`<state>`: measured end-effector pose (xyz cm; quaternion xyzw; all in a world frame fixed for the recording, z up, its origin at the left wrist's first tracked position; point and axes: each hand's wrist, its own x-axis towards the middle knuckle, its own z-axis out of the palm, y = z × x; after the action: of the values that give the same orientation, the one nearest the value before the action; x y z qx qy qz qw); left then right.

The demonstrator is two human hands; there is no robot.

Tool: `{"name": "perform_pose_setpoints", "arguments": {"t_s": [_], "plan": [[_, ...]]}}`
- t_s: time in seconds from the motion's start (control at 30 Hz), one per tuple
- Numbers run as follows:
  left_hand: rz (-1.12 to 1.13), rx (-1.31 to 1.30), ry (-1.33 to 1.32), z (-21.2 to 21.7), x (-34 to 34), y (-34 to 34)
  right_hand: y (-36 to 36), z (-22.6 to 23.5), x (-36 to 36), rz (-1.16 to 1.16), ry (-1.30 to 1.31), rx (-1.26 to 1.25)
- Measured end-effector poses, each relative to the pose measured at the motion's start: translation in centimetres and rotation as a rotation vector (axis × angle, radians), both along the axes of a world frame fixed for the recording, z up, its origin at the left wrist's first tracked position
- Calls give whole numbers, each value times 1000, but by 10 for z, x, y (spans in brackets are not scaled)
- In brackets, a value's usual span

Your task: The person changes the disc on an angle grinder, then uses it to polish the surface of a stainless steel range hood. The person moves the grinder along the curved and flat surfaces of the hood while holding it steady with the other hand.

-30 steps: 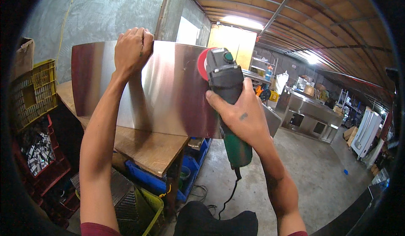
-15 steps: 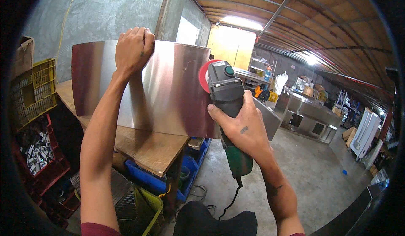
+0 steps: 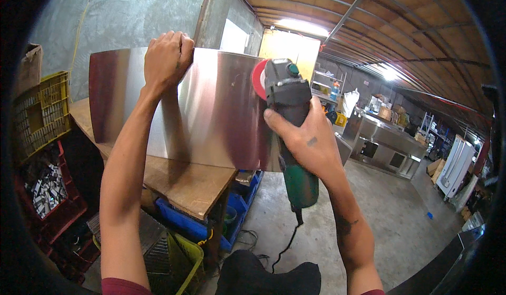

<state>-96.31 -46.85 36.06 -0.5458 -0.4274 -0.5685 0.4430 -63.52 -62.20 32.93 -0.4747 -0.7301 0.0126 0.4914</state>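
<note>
A shiny sheet metal panel [image 3: 211,115] stands upright on the wooden workbench [image 3: 195,187], its right part reaching past the bench end. My left hand [image 3: 168,57] is closed over the panel's top edge. In my right hand [image 3: 308,139] is a green and black angle grinder [image 3: 300,176], fingers wrapped round its body. The grinder's red disc [image 3: 259,79] is at the panel's upper right edge; whether it touches the metal I cannot tell. A black cord [image 3: 287,242] hangs from the grinder's lower end.
Below the bench are a blue crate [image 3: 182,221] and a yellow-green crate [image 3: 187,258]. At left, a dark red crate [image 3: 45,195] holds many small metal pieces, near a yellow crate [image 3: 52,94]. Farther right, a stainless steel counter [image 3: 387,144] stands on the concrete floor.
My right hand has raised the grinder and moved it slightly right along the panel's right edge. The left hand keeps its hold, and the panel has barely shifted.
</note>
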Motion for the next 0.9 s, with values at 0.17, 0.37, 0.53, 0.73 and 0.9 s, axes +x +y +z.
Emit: {"name": "perform_pose_setpoints", "arguments": {"t_s": [0.17, 0.37, 0.53, 0.73, 0.9], "plan": [[-2, 20, 15, -1, -1, 1, -20, -26, 7, -20, -6, -33], [-21, -1, -13, 0, 2, 1, -18, -30, 11, -51, 16, -2], [-26, 6, -21, 0, 4, 0, -10, -32, 9, -23, 22, -5], [-14, 4, -10, 1, 1, 0, -7, -20, -2, -35, 16, -5], [-13, -3, 15, 1, -1, 2, 9, 0, -1, -5, 49, 135]]}}
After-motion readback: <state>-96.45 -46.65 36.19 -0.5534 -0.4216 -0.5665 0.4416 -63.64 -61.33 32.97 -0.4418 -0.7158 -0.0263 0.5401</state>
